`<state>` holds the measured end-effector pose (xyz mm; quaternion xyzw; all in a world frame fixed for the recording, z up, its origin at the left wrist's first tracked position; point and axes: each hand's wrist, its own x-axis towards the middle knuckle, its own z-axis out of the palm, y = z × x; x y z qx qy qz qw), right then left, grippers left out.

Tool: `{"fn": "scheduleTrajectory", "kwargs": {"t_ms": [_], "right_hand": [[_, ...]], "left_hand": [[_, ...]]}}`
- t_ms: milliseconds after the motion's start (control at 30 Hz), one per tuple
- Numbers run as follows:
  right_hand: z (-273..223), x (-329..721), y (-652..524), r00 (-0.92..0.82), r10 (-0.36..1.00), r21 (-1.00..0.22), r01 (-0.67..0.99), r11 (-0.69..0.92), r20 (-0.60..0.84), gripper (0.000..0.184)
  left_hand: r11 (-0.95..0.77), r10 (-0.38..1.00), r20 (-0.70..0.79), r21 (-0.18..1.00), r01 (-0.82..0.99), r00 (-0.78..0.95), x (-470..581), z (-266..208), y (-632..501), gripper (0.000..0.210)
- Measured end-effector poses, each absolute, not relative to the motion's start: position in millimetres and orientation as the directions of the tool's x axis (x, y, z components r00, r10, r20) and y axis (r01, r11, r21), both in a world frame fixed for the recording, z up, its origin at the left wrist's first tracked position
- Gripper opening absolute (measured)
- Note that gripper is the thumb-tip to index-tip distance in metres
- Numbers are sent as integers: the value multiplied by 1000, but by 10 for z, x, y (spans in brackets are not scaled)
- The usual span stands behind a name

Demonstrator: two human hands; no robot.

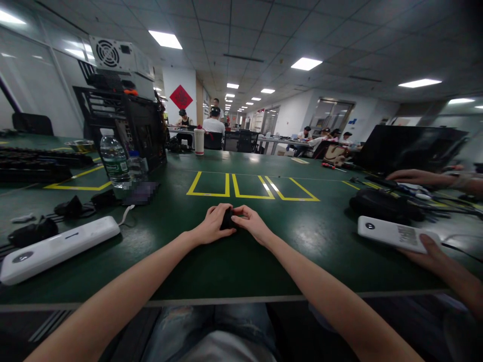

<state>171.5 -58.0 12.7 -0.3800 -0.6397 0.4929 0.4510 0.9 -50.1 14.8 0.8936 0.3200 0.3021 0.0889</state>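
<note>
A small black object (227, 219) rests between my two hands just above or on the green table (249, 266); its kind is too dark and covered to make out. My left hand (216, 223) curves around its left side, fingers over the top and thumb at the near edge. From the right, my right hand (249, 221) pinches it with thumb and fingertips. Beyond the hands, yellow tape outlines (253, 196) mark the tabletop.
To the left lie a long white device (62, 246), a water bottle (114, 161) and an open computer case (132, 125). At right, a co-worker's hand (437, 256) holds a white power bank (392, 234) beside a black pouch (383, 205). A cup (199, 141) stands at the back.
</note>
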Motion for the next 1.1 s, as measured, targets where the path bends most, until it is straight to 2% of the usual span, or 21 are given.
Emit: {"fn": "scheduleTrajectory", "kwargs": {"t_ms": [233,633,867,1000,1100], "right_hand": [[125,1761,-710,-331,924,-975,46,218,191,35],[126,1790,-828,-380,864,-912,108,395,330,27],[180,1787,-877,-397,876,-941,74,329,275,27],[161,1742,-865,-342,890,-939,56,339,301,21],[126,1728,-828,-319,903,-945,59,323,288,25]], "left_hand": [[-781,625,468,368,505,625,41,154,-612,55],[-800,600,481,345,491,639,46,151,-736,54],[-803,596,474,347,484,648,29,188,-768,55],[-803,595,482,338,491,642,24,176,-759,57],[-807,590,483,330,490,647,27,156,-747,57]]}}
